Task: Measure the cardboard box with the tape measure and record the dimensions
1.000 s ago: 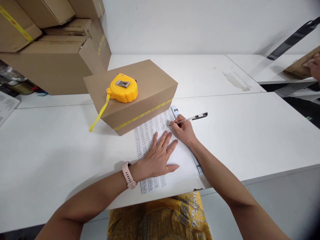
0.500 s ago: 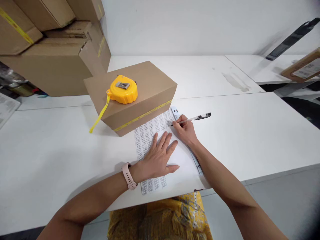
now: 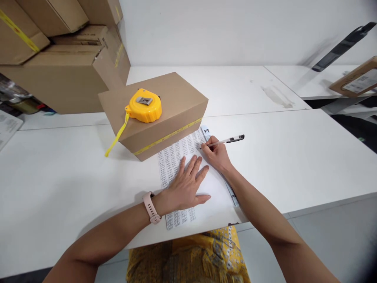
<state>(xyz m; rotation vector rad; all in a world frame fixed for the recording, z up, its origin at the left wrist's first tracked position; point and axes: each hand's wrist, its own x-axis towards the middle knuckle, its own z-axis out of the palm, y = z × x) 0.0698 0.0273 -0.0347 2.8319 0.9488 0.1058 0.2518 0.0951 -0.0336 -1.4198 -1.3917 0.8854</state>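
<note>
My left hand [image 3: 185, 184] lies flat with fingers spread on a sheet of paper [image 3: 176, 157] covered in small handwritten rows. My right hand [image 3: 216, 154] is closed round a pen [image 3: 226, 140], its tip touching the sheet's upper right. Just beyond the sheet stands a small cardboard box [image 3: 167, 114] with a yellow tape line along its side. A yellow tape measure [image 3: 145, 104] rests on top of the box, its strap hanging over the left edge. A pale pink watch sits on my left wrist.
The white table [image 3: 294, 157] runs left and right. Larger cardboard boxes [image 3: 64, 59] are stacked at the back left. Another white table [image 3: 229, 84] lies behind, and a flat cardboard parcel [image 3: 355, 78] rests at the far right. Papers [image 3: 7, 125] lie at the left edge.
The pen's tip and my right hand shifted slightly over the sheet as it writes. Someone's hand on the parcel at the far right is gone from view. My left hand stayed put.
</note>
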